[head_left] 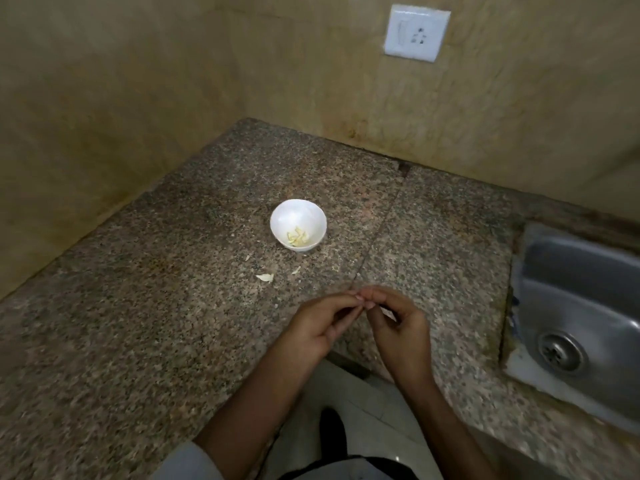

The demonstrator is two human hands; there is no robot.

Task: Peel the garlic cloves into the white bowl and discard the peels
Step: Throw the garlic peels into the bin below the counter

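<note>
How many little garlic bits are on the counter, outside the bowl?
3. The biggest bit lies in front of the white bowl, a smaller bit to its right, a tiny bit closest to the bowl. The left hand and right hand may hide more.

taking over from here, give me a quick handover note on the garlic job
Left hand and right hand: fingertips meet over the near edge of the counter, pinching a small pale piece, likely a clove; it is too small to be sure.
Bowl: upright mid-counter, with a few peeled cloves inside.
Peels: loose on the counter just in front of the bowl.
Done: some cloves peeled into the bowl.
Left: finish this piece, drop it in, then gather and discard the peels.
</note>
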